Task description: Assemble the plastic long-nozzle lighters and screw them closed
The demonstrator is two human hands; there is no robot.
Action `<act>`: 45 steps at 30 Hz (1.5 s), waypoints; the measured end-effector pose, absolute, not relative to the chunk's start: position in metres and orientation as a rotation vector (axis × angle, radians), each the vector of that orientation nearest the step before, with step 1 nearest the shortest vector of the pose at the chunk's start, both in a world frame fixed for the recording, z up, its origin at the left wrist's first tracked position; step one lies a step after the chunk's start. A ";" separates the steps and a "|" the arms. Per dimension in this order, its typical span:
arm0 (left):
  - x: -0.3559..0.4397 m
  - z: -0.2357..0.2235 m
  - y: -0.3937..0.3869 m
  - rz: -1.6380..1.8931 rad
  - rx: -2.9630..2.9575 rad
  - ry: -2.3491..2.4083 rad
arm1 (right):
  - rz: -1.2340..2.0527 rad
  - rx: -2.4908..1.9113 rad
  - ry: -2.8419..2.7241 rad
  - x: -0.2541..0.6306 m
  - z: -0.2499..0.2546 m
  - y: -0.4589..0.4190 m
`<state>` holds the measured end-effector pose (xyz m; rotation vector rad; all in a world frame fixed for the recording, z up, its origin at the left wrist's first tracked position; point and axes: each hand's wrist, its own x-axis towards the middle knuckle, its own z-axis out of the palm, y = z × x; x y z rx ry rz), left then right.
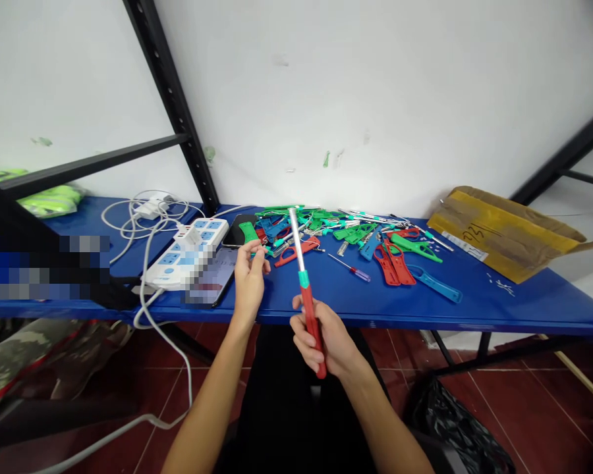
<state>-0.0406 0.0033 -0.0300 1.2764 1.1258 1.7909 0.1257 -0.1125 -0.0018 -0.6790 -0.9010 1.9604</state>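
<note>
My right hand (pixel 323 336) is wrapped around the red handle of a long-necked lighter (pixel 312 322), held upright in front of the table edge. A teal collar joins the handle to its silver metal tube, which points up and away. My left hand (pixel 251 270) is over the front of the table, its fingers curled together. Whatever may be between those fingertips is hidden. Just behind them is a green handle shell (pixel 248 231), and I cannot tell whether they touch it. A pile of lighter parts (pixel 350 230) in green, red and blue, with metal tubes, spreads along the wall.
A purple-handled screwdriver (pixel 360 274) lies before the pile. Left of it are a phone (pixel 212 280), a white power strip (pixel 185 253) and looped white cables. A taped cardboard box (pixel 508 230) sits at right. A black bag (pixel 457 428) is on the floor.
</note>
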 end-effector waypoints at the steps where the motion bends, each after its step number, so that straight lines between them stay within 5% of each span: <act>1: -0.040 -0.032 0.003 1.773 1.311 1.170 | 1.908 -0.765 -1.000 0.121 0.006 -0.110; 6: -0.037 -0.045 0.008 1.652 1.440 1.321 | 1.679 -0.987 -1.541 0.086 0.042 -0.095; 14: -0.026 -0.036 -0.004 1.507 1.677 1.553 | 2.007 -1.010 -1.721 0.011 0.047 -0.089; 23: -0.019 -0.022 -0.022 0.990 2.256 1.732 | 2.468 -0.865 -1.400 -0.019 0.025 -0.115; 35: -0.019 -0.023 -0.023 0.861 2.485 1.688 | 2.829 -0.814 -1.067 -0.074 0.009 -0.140; 45: -0.017 -0.028 -0.022 0.909 2.607 1.529 | 2.818 -0.808 -0.951 -0.163 0.008 -0.129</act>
